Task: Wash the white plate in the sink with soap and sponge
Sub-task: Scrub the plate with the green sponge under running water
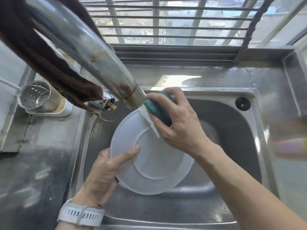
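Well to the left of the left hand, a perforated metal strainer cup [35, 95] is sitting in a white tray [54, 112] on the steel table [33, 163]. A brown cloth [49, 63] is hanging over the wide steel faucet spout [86, 52], above and ahead of that hand. The left hand [106, 170], wearing a white watch strap [81, 214] at the wrist, is gripping the near-left rim of the white plate [149, 156], thumb lying across the face and fingers hidden beneath. The plate is tilting over the sink [232, 130], lying between the two hands. Water [149, 122] is running from the spout onto the plate's far edge, just left of the right hand. The right hand [179, 123] is curling its fingers around a green sponge [159, 108], holding it right at the spout's mouth and against the stream. Beyond the right hand, a black plug [242, 103] is sitting on the sink's far-right corner, and a barred window [174, 22] is standing behind.
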